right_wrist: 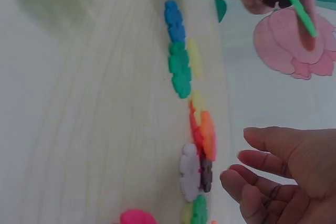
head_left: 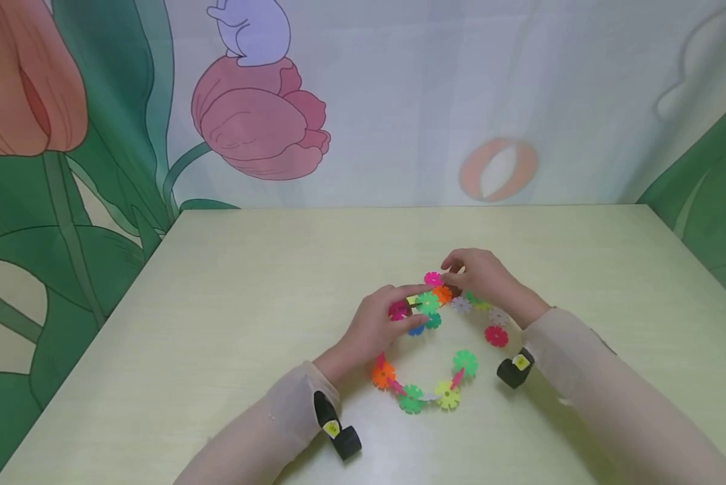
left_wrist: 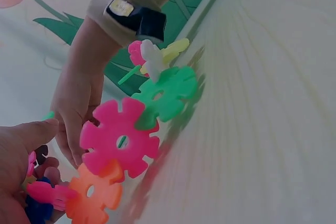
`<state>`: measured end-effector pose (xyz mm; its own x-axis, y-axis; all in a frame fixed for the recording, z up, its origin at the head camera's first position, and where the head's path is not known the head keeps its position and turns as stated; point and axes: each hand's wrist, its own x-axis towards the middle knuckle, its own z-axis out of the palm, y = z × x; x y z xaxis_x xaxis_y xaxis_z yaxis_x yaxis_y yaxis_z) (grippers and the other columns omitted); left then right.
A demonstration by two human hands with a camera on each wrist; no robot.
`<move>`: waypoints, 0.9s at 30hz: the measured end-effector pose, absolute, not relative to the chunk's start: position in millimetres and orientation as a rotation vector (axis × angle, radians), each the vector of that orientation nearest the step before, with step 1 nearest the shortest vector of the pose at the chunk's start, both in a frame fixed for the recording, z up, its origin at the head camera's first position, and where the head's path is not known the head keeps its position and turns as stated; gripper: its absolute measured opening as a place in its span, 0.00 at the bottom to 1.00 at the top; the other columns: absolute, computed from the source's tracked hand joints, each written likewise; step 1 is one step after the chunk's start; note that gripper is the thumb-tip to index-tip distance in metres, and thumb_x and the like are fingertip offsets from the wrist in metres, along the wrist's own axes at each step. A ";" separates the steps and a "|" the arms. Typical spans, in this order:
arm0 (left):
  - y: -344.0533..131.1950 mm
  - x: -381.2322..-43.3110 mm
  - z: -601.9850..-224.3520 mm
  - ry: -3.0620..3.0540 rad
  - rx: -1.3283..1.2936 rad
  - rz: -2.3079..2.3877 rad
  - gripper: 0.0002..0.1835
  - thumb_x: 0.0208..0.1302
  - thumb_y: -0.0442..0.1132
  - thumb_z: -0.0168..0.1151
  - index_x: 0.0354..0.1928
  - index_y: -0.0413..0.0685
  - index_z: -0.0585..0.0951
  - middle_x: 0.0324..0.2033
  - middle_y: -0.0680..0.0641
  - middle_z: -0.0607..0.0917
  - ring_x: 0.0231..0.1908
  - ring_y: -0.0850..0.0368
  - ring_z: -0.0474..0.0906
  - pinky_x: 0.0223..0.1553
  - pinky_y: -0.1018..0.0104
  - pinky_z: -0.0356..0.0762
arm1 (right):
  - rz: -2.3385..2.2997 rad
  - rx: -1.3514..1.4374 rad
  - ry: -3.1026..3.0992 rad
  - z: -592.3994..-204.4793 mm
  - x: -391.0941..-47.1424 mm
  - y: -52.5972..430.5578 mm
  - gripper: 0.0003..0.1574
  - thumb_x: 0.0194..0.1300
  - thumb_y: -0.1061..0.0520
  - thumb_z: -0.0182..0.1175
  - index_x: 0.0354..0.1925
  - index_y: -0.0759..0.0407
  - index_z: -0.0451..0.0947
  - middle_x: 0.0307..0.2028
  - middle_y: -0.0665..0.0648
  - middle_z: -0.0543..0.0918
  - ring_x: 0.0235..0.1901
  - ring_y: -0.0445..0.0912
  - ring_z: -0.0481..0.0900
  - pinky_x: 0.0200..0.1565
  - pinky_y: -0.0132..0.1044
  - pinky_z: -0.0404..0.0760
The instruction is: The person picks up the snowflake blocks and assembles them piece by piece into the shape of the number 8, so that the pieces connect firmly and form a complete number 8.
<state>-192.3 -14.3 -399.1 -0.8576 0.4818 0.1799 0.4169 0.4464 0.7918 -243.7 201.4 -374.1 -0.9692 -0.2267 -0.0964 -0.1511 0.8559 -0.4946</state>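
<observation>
My left hand (head_left: 372, 325) grips several notched plastic snowflake discs, with thumb and index finger around a green disc (head_left: 427, 302). Linked discs curve toward me from there, including an orange disc (head_left: 384, 375) and a yellow disc (head_left: 447, 395). In the left wrist view, a pink disc (left_wrist: 102, 142) and an orange one hang below the hand. My right hand (head_left: 478, 273) hovers by a pink disc (head_left: 433, 278), fingers loosely bent. In the right wrist view, that hand (right_wrist: 286, 174) holds nothing, close beside a row with a white disc (right_wrist: 189, 174).
More discs lie right of the hands, among them a red disc (head_left: 496, 336) and a white disc (head_left: 461, 304). The pale wooden table (head_left: 217, 337) meets a curtain (head_left: 387, 121) printed with flowers at its far edge. A black wrist camera (head_left: 346, 442) sits on the left sleeve.
</observation>
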 end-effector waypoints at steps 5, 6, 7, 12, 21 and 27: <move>-13.9 -191.4 -397.8 2.627 0.809 1.395 0.25 0.58 0.42 0.68 0.60 0.58 0.78 0.36 0.51 0.83 0.36 0.61 0.74 0.34 0.74 0.71 | -0.657 -0.278 2.858 -381.5 -258.9 196.3 0.21 0.65 0.52 0.61 0.51 0.65 0.77 0.43 0.63 0.83 0.39 0.52 0.79 0.48 0.45 0.79; -13.5 -191.2 -397.5 2.628 0.804 1.393 0.25 0.59 0.42 0.68 0.60 0.57 0.78 0.37 0.51 0.83 0.37 0.60 0.74 0.35 0.74 0.72 | -0.649 -0.272 2.853 -382.7 -261.0 195.9 0.22 0.64 0.51 0.62 0.50 0.66 0.77 0.43 0.63 0.83 0.39 0.52 0.79 0.48 0.45 0.79; -13.3 -191.0 -397.3 2.625 0.799 1.393 0.25 0.59 0.42 0.68 0.60 0.57 0.78 0.38 0.50 0.84 0.37 0.60 0.75 0.35 0.74 0.72 | -0.642 -0.269 2.848 -383.7 -262.7 195.5 0.23 0.64 0.51 0.63 0.50 0.66 0.77 0.43 0.63 0.83 0.39 0.52 0.79 0.48 0.45 0.79; -12.2 -190.7 -397.6 2.610 0.770 1.402 0.25 0.60 0.42 0.67 0.61 0.56 0.77 0.38 0.51 0.85 0.38 0.59 0.76 0.37 0.74 0.73 | -0.600 -0.268 2.840 -386.2 -267.8 192.5 0.22 0.60 0.51 0.67 0.47 0.64 0.77 0.41 0.62 0.83 0.38 0.51 0.78 0.45 0.42 0.78; -13.0 -192.2 -400.5 2.588 0.781 1.431 0.25 0.61 0.41 0.67 0.61 0.54 0.77 0.36 0.50 0.85 0.34 0.60 0.75 0.36 0.74 0.73 | -0.624 -0.258 2.835 -385.8 -269.8 187.3 0.18 0.62 0.56 0.65 0.48 0.63 0.77 0.43 0.63 0.83 0.39 0.52 0.78 0.47 0.43 0.79; -15.3 -191.7 -400.5 2.602 0.743 1.435 0.24 0.61 0.42 0.66 0.61 0.55 0.76 0.37 0.50 0.85 0.35 0.60 0.76 0.37 0.74 0.73 | -0.698 -0.207 2.826 -383.0 -269.4 190.1 0.14 0.66 0.58 0.60 0.48 0.61 0.78 0.45 0.63 0.82 0.38 0.51 0.80 0.45 0.40 0.81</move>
<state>-191.7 -15.3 -400.5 -0.8794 0.4483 0.1601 0.3745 0.4439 0.8140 -269.4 190.1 -383.0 -0.9653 -0.1887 -0.1806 -0.0829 0.8770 -0.4732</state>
